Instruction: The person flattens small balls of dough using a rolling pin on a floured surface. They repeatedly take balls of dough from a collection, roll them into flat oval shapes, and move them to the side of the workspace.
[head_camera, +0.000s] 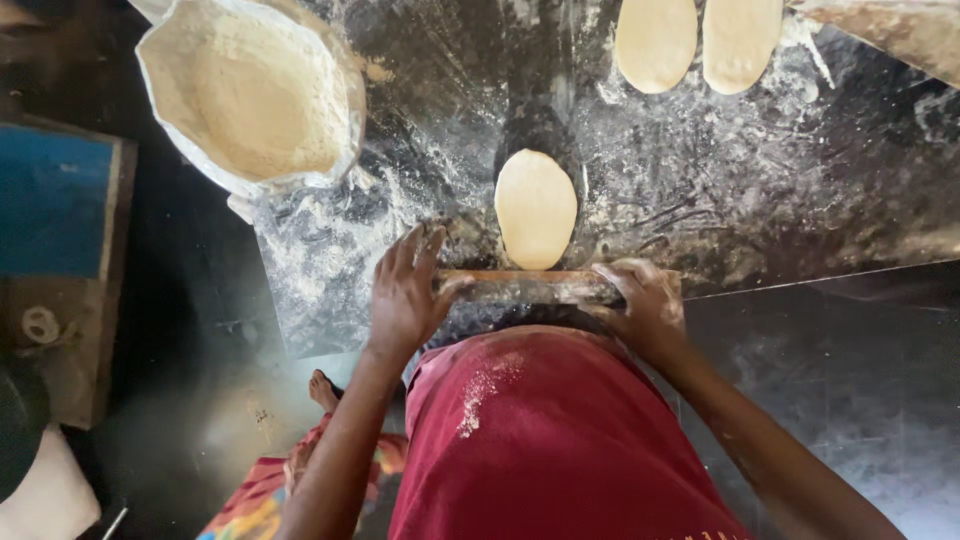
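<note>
1. The left hand (405, 290) and right hand (645, 300) lie flat, fingers spread, on the ends of a thin wooden rolling pin (530, 285), pressing rather than gripping it.
2. The pin sits at the near edge of a pale oval dough sheet (536, 208) on the floured dark worktop (700, 190).
3. A sack of flour (255, 90) stands within reach at the left.
4. Two rolled ovals (655, 40) rest at the far edge, out of the way.
</note>
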